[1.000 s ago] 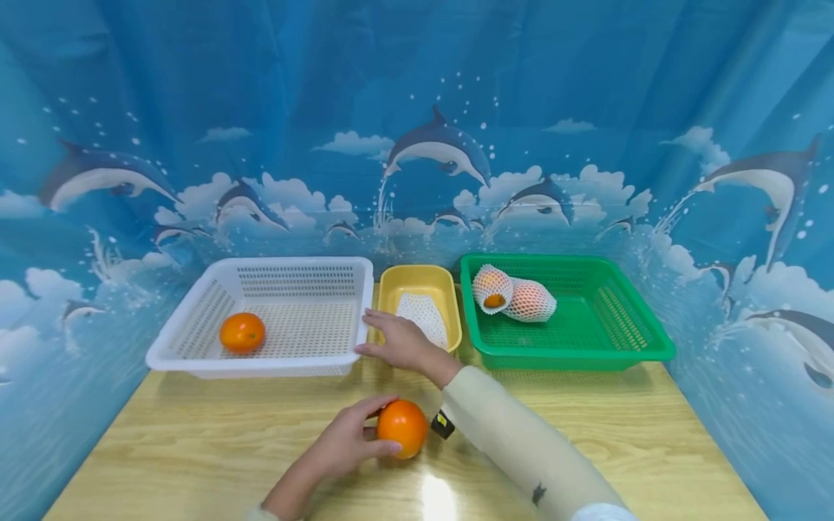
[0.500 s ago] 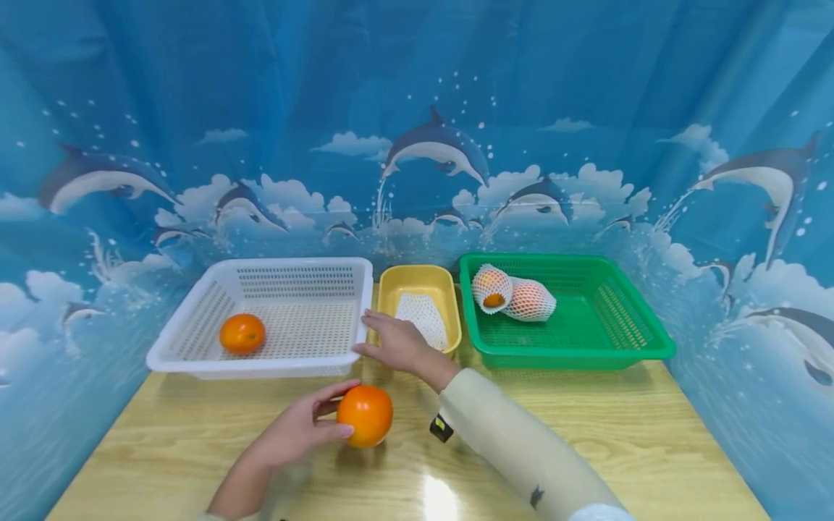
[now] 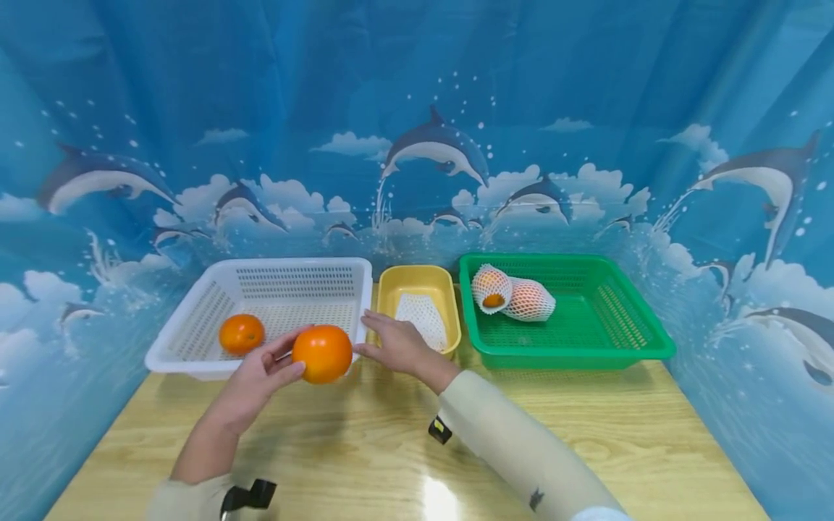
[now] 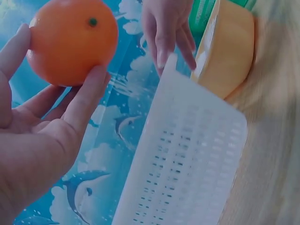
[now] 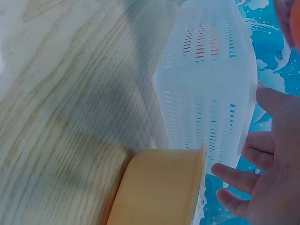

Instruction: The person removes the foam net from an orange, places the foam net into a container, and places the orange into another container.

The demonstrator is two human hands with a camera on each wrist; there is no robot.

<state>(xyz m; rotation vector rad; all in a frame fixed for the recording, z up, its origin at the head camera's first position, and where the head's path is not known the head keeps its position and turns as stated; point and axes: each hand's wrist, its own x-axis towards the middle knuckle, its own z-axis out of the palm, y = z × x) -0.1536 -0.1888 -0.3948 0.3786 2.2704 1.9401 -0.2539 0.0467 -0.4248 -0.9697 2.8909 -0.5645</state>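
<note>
My left hand (image 3: pixel 260 373) grips an orange (image 3: pixel 322 354) between thumb and fingers, held up over the front rim of the white basket (image 3: pixel 195 364). In the left wrist view the held orange (image 4: pixel 75 42) shows a small green stem mark. Another orange (image 3: pixel 242 333) lies inside the white basket on its left side. My right hand (image 3: pixel 404 347) rests against the basket's right rim, its fingers mostly straight; in the right wrist view the thumb of the right hand (image 5: pixel 276 154) touches the rim of the white basket (image 5: pixel 206 79).
A yellow tray (image 3: pixel 454 337) with a white foam net (image 3: pixel 422 318) stands between the baskets. The green basket (image 3: pixel 573 354) at right holds two fruits in foam nets (image 3: pixel 493 289). Behind the wooden table (image 3: pixel 365 456) hangs a blue dolphin curtain (image 3: pixel 417 87).
My left hand has lifted the orange off the table and carried it left and away from me to the white basket's front rim. The right hand has stayed at the basket's right rim.
</note>
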